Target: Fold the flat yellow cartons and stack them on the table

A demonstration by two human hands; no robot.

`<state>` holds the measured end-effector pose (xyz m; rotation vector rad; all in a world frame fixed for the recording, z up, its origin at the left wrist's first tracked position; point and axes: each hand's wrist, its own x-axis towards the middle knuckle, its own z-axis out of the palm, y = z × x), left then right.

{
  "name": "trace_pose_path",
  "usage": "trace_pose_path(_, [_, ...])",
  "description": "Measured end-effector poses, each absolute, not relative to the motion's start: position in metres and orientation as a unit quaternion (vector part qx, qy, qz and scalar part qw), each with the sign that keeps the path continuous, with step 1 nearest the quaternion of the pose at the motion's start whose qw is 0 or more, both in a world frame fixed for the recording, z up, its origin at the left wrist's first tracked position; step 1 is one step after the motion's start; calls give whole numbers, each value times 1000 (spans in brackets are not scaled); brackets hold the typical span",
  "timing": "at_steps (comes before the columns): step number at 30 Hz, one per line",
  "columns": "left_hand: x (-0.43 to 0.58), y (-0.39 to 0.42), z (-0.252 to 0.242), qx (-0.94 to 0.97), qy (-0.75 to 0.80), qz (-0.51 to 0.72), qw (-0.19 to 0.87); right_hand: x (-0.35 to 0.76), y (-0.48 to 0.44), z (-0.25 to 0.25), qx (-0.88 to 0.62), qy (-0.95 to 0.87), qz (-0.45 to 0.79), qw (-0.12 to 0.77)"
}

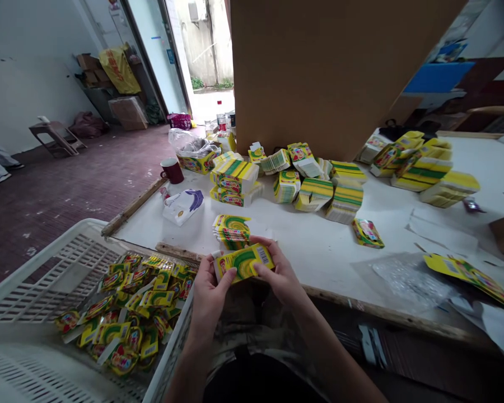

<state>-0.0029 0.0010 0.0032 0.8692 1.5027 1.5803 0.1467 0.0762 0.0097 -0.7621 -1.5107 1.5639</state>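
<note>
Between my two hands, above the table's front edge, is a yellow and green printed carton (244,263) with a barcode at its right end. My left hand (210,280) grips its left end, thumb on the front face. The right end is pinched by my right hand (277,266), its thumb also on the front. Just behind the carton lies a small stack of flat yellow cartons (231,229) on the white table (306,246). To my left, a white plastic basket (84,232) holds a heap of small yellow packs (138,302).
Bundles of flat cartons (235,173) stand along the back before a large cardboard sheet (319,73). A dark red mug (172,170) and a white-purple packet (185,206) sit at the left. One filled-looking small box (368,233) and clear plastic (411,282) lie rightward.
</note>
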Motion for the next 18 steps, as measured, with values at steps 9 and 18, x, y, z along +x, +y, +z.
trace_pose_path(9, [-1, 1, 2, 306, 586, 643, 387, 138, 74, 7, -363, -696, 475, 397])
trace_pose_path(18, [15, 1, 3, 281, 502, 665, 477, 135, 73, 3, -394, -589, 492, 506])
